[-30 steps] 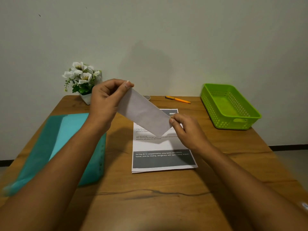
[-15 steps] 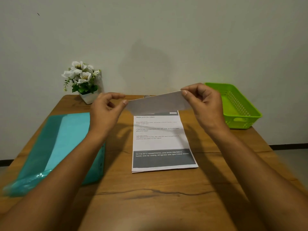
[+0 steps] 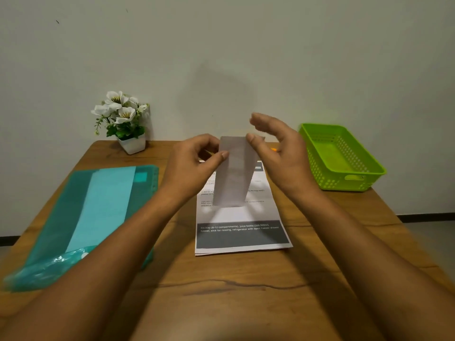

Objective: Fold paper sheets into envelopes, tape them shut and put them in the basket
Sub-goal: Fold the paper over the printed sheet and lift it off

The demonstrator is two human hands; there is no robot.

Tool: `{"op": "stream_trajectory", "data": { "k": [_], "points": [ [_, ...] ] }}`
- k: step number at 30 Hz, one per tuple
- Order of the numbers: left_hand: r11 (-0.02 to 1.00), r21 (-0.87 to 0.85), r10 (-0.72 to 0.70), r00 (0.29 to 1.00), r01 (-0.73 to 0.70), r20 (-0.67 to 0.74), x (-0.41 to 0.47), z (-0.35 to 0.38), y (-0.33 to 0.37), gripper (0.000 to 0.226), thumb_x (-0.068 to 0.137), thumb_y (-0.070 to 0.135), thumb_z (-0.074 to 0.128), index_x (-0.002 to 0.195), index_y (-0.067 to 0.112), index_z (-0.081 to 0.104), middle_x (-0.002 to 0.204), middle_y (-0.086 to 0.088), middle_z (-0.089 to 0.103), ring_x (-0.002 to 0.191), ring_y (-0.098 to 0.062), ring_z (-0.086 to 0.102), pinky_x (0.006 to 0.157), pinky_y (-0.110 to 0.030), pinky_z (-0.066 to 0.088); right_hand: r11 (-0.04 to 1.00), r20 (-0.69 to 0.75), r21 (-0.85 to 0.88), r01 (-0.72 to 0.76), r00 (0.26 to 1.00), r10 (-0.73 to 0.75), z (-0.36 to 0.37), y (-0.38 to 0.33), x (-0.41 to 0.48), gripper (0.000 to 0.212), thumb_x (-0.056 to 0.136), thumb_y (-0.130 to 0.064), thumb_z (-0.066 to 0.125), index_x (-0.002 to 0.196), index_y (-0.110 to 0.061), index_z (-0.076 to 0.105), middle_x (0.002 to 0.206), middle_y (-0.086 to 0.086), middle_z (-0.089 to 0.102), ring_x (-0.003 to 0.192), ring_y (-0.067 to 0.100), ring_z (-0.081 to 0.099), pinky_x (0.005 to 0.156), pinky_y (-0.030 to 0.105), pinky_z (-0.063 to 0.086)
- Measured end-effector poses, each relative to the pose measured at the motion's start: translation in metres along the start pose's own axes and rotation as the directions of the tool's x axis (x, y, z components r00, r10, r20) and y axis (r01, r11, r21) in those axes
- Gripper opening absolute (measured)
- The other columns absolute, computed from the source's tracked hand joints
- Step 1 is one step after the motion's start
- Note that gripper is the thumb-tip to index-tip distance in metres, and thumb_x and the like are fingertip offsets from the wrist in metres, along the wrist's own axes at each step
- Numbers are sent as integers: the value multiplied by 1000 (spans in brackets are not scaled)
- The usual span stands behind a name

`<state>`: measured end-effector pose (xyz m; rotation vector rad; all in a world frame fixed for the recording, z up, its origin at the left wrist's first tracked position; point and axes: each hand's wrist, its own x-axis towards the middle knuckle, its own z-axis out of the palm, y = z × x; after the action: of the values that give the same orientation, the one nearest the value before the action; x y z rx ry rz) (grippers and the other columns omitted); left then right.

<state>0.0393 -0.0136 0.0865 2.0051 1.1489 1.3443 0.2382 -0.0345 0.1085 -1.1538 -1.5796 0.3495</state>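
Risk: folded paper (image 3: 234, 178), a plain white narrow strip with no tape visible, hangs upright above the printed sheets (image 3: 241, 232) on only a left hand (image 3: 194, 163) thumb-and-finger pinch at its top edge, right hand (image 3: 283, 156) fingers spread and gripping nothing, so it could swing or unfold.

Folded paper held up over the sheets
The white folded paper (image 3: 234, 173) hangs upright, long edges vertical, above a stack of printed sheets (image 3: 242, 236) lying flat on the bench (image 3: 221, 291). The green perforated basket (image 3: 357, 153) sits well apart at right.
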Motion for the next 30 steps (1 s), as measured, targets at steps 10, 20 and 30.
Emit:
{"op": "stream_trajectory", "data": {
  "k": [10, 20, 30],
  "points": [
    [983, -156, -101, 994, 94, -39, -12, 0, -5, 22, 91, 22, 77, 110, 24, 67, 100, 12, 71, 89, -7, 66, 70, -26, 55, 955, 80, 237, -177, 984, 162, 8, 9, -5, 11, 101, -11, 65, 97, -11, 76, 91, -1, 76, 83, 5, 67, 76, 22, 53],
    [999, -33, 23, 994, -26, -109, 2, -7, 17, 10, 94, 24, 75, 96, 17, 82, 89, 9, 77, 84, -10, 71, 68, -26, 54, 1000, 187, 12, 12, 982, -14, 24, -2, -14, 15, 103, -21, 64, 105, -17, 78, 96, -12, 75, 93, 4, 69, 69, 24, 54],
    [981, -194, -51, 976, 9, -214, 6, -25, 6, 3, 91, 25, 78, 93, 25, 78, 88, 11, 77, 86, -16, 72, 79, -41, 60, 999, 209, -18, -36, 977, 39, 14, 32, -23, 15, 101, -18, 64, 91, -26, 72, 87, -15, 72, 84, 2, 64, 72, 25, 50]
  ]
}}
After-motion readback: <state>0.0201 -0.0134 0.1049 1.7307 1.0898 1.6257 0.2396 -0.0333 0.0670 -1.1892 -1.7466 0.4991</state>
